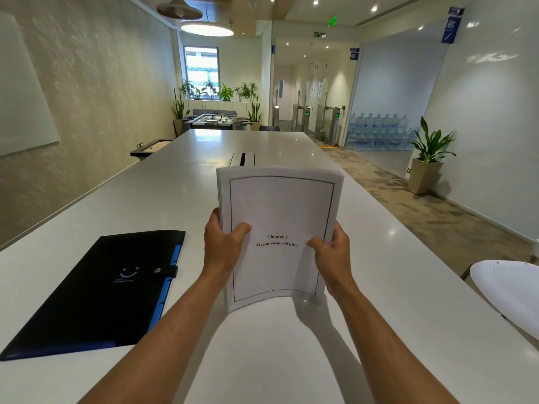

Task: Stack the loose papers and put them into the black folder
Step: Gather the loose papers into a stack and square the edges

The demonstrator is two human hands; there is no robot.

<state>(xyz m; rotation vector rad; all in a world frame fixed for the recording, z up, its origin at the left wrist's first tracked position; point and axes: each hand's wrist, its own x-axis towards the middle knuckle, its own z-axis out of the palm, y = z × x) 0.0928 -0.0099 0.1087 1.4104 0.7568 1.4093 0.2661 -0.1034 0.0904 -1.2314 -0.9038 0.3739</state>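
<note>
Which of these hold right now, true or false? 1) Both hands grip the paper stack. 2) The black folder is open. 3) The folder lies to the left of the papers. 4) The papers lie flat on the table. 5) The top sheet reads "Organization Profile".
1) True: the left hand and the right hand each hold a side of the paper stack.
2) False: the black folder is shut, its strap snapped over the front.
3) True: it lies on the table, left of the papers.
4) False: the stack is held upright, with its lower edge near the tabletop.
5) True: that title is printed under "Chapter".
</note>
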